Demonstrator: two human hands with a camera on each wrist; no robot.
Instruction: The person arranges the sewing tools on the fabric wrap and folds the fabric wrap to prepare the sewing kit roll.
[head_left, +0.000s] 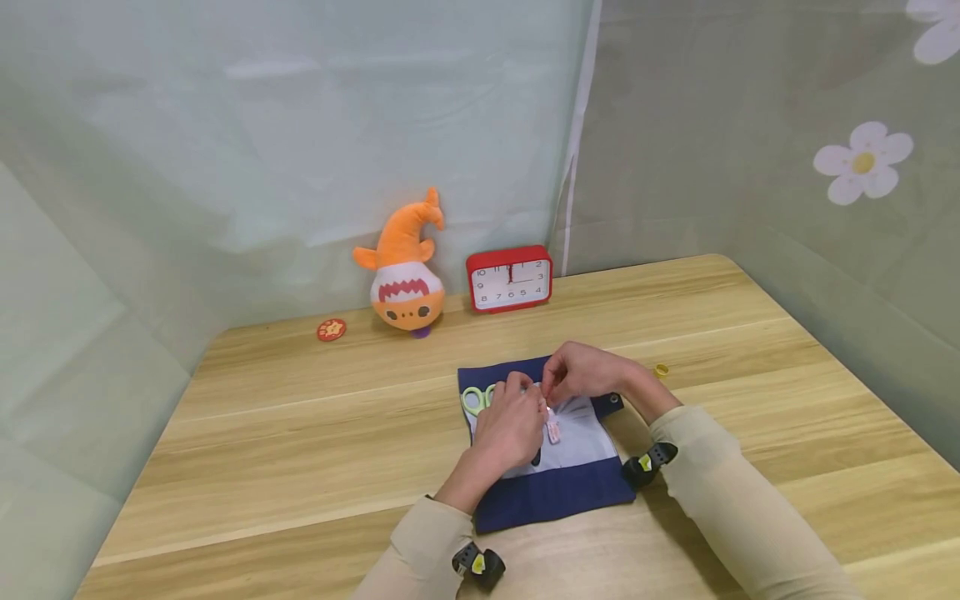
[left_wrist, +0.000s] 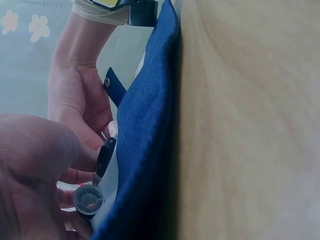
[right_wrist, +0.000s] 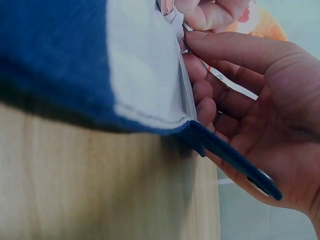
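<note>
An unfolded navy fabric pouch (head_left: 555, 492) with a white lining lies on the table beneath both hands. My left hand (head_left: 513, 425) reaches over its left half, fingertips pinching at a ribbed white elastic band (right_wrist: 176, 22). From the right, my right hand (head_left: 588, 369) pinches a thin white strip (right_wrist: 231, 84) with a printed figure, thumb and forefinger close to that band. Green-handled scissors (head_left: 474, 402) lie left of the left hand. Below the fingertips sits a small pink-and-white item (head_left: 553, 429). A grey spool (left_wrist: 89, 200) and a dark oval piece (left_wrist: 106, 157) show beside the left fingers.
A snap tab (head_left: 607, 404) sticks out from the pouch's right side, with a small yellow ring (head_left: 661, 370) beyond. Along the back stand an orange plush toy (head_left: 405, 275) and a red clock (head_left: 510, 279); a round red patch (head_left: 332, 330) lies further left.
</note>
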